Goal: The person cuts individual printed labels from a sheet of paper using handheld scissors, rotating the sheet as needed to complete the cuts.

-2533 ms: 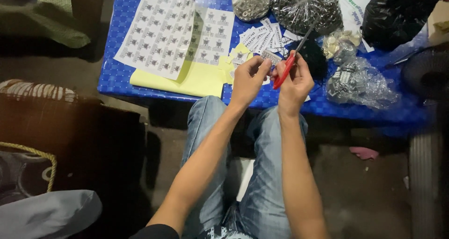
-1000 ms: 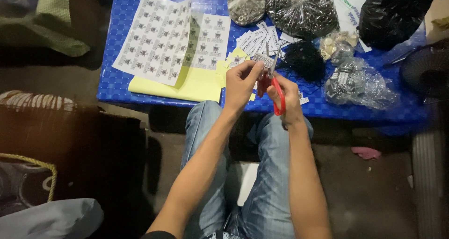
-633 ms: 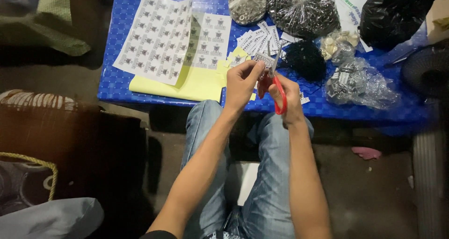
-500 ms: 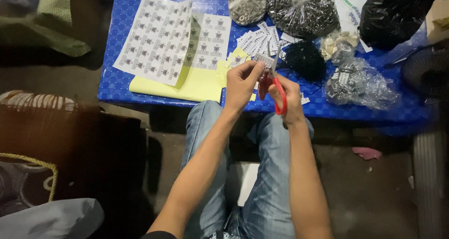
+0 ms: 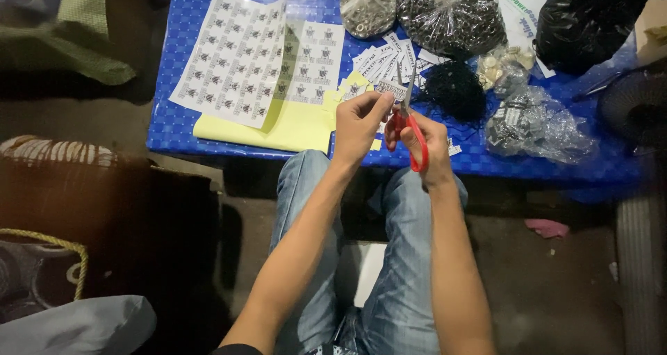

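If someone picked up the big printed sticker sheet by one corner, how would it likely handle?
The sticker sheet would probably flop: it is thin, and its right edge already curls up off the yellow backing sheet. It looks light and easily creased. Lying flat on the blue table, it would likely slide rather than roll.

Bare forearms, no sleeves down to the wrists — only a dark sleeve edge at the upper left arm, near the bottom of the view. No rings, watch or gloves on left hand or right hand. Faded blue jeans on both legs — paler over the thighs and knees, creased, darker along the seams.
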